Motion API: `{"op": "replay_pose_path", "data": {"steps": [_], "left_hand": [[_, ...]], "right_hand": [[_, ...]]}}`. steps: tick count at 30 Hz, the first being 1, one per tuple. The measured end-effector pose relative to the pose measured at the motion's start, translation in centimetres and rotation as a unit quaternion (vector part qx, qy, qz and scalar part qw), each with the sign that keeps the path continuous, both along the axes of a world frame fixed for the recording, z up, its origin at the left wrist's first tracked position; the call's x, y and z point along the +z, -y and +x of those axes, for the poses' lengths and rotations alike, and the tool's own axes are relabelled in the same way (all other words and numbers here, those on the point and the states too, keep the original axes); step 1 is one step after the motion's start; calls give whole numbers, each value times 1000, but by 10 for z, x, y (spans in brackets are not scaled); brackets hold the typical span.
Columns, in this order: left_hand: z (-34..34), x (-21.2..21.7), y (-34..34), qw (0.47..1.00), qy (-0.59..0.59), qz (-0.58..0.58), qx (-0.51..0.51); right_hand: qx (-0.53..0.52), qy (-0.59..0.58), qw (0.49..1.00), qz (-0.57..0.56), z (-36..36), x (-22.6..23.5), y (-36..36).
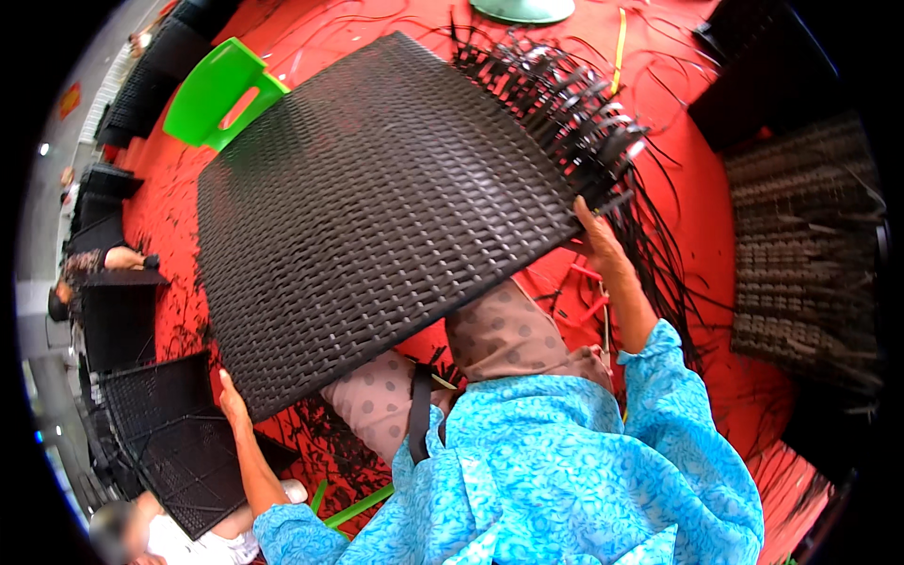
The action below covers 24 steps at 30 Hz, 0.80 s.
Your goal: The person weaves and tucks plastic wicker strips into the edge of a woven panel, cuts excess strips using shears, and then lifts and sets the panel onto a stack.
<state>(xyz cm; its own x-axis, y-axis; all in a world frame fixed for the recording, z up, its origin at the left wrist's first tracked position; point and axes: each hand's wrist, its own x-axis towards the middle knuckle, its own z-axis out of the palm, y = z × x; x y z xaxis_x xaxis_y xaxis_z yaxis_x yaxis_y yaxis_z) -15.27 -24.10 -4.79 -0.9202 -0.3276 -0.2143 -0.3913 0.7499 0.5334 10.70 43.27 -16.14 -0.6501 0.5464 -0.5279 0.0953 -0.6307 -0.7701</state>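
A large black woven rattan panel (367, 207) spans the space before me, tilted above my knees. Along its far right edge, loose black strips (556, 104) stick out in a dense fringe. My left hand (233, 400) is at the panel's near left corner, its fingers mostly hidden beneath the edge. At the right corner, my right hand (598, 235) grips the rim with the thumb on top and the other fingers out of sight below.
A green plastic chair (221, 94) stands beyond the panel on the red floor (697, 217). Stacked woven panels (800, 254) stand at right. At lower left, a co-worker (188, 527) sits by another black woven piece (179, 452). Strip scraps (339, 452) litter the floor.
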Motion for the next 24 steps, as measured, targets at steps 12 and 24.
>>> {"op": "replay_pose_path", "data": {"steps": [12,24], "left_hand": [[5,-9,-2,963,130,227,59],[54,27,-59,911,134,384,-74]], "right_hand": [[79,-49,994,-55,2,29,-20],[51,-21,989,136,39,174,-26]]}}
